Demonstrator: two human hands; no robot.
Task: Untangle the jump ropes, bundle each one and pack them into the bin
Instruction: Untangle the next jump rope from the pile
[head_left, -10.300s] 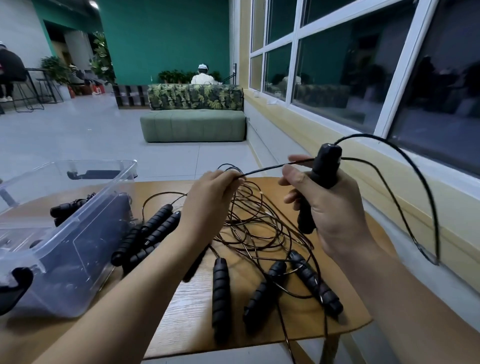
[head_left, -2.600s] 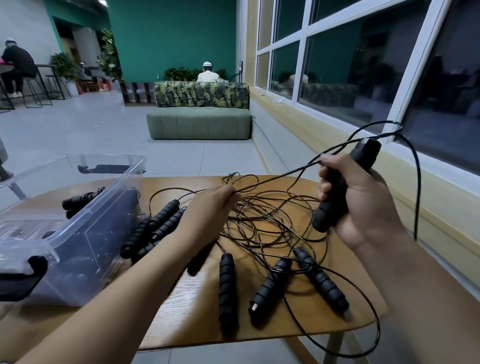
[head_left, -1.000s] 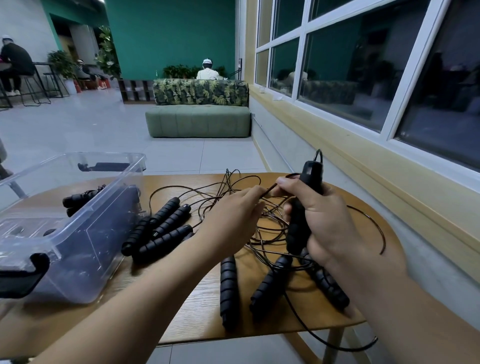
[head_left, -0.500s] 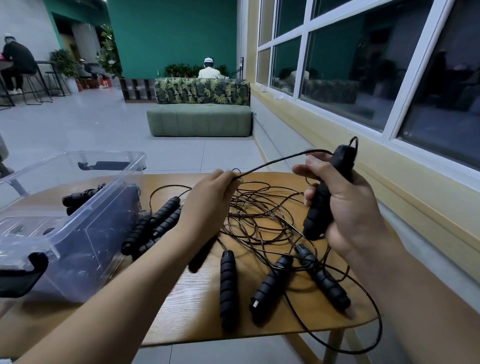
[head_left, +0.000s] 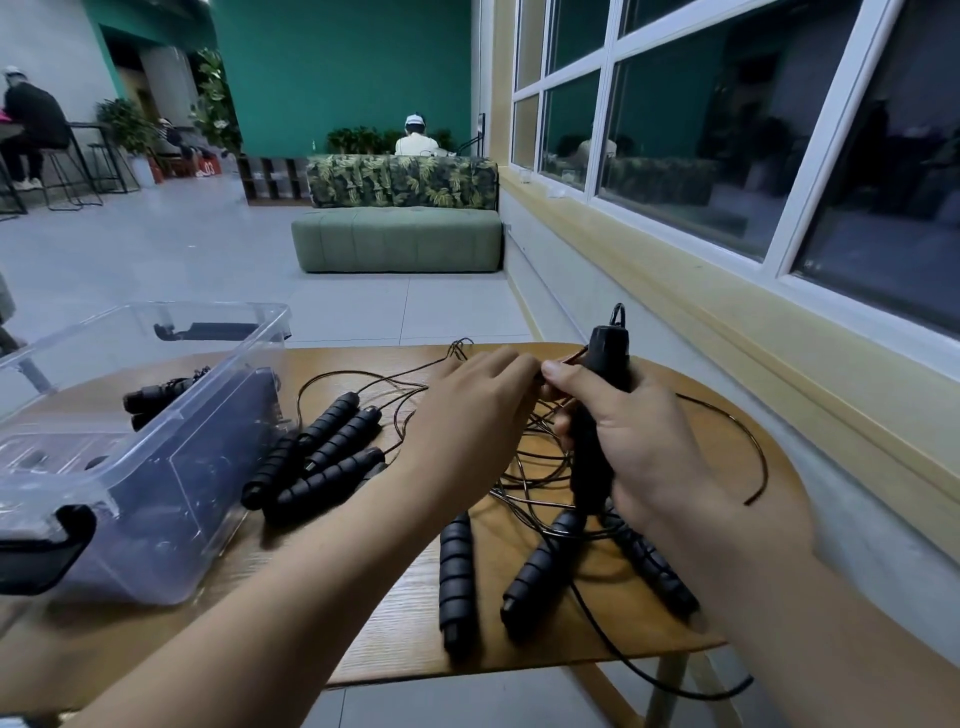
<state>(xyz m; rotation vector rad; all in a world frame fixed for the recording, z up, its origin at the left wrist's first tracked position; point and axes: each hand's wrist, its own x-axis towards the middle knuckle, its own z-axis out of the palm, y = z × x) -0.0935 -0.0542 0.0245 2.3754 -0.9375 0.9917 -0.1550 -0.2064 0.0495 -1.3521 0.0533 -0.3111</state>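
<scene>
Winding stroke completed
Right hand (head_left: 639, 441) grip clamped on handle (head_left: 605, 353); left hand (head_left: 467, 415) pinching cord (head_left: 572, 359), brought back beside it: one more loop gathered.

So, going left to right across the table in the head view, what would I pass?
First the clear bin, cluster of black handles beside it, left hand pinching a cord, right hand gripping an upright handle, then a loose cord loop farthest right.

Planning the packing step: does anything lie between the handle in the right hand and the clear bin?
Yes. The left hand, pinching the cord, crosses that path, loose handles lie beside the bin, and that cord from the held handle leads into the tangle.
</scene>
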